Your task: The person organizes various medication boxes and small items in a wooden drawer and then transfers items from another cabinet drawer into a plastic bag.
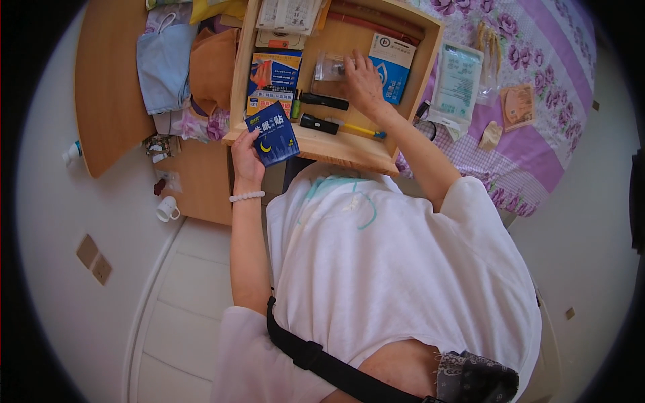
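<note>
A dark blue packet (276,138) with a yellow moon on it is gripped in my left hand (249,153), over the drawer's front left corner. My right hand (364,83) reaches into the wooden drawer (347,158), fingers spread at the edge of a clear plastic bag (330,66). Right beside that hand lies a blue and white packet (395,65), partly covered by it. Two black flashlights (322,101) and a yellow-handled tool (360,130) lie near the drawer's front. Blue and orange boxes (274,75) sit along the left wall.
A floral bedspread (544,101) on the right carries a green-printed packet (457,83) and an orange packet (518,107). Folded blue cloth (166,70) and brown cloth (214,68) lie left of the drawer. A white mug (167,209) lies by the wall.
</note>
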Tool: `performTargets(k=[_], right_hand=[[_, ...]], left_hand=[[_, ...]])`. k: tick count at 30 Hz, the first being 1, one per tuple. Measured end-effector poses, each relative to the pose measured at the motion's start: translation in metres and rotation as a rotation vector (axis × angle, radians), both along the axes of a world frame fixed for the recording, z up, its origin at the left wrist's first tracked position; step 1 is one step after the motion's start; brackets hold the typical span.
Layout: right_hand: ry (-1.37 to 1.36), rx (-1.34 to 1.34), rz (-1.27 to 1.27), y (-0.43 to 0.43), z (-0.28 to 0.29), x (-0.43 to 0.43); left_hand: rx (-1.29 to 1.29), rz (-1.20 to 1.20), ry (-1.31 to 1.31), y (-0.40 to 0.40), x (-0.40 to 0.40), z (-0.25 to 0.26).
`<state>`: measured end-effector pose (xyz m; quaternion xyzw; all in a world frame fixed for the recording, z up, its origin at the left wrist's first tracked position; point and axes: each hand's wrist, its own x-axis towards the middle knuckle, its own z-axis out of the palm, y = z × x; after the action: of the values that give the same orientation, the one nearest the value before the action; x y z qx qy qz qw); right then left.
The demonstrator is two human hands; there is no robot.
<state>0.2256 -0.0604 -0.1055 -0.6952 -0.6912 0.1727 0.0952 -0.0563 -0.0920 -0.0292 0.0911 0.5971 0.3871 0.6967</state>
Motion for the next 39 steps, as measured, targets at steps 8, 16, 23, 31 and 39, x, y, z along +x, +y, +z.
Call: performTargets(k=[8,16,23,31,39], right_hand=[[-0.027,-0.021,0.083,0.018,-0.019,0.013],[0.296,-0.138,-0.093,0.038,0.012,0.031],[0.053,0.032,0.181,-0.018,0.037,0.004],[-0.005,-0.162,0.158,-0.041,0.032,-0.018],[0.127,-0.283,0.27,-0.02,0.044,-0.015]], left_hand=[[-0.01,0.017,0.009,0.003,0.005,0.007],[0.009,0.003,-0.002,0.001,0.003,0.007],[-0.004,0.01,-0.01,0.001,0.003,0.007],[-0.001,0.004,-0.011,0.0,0.001,0.004],[-0.009,0.002,-0.009,0.001,0.001,0.003]])
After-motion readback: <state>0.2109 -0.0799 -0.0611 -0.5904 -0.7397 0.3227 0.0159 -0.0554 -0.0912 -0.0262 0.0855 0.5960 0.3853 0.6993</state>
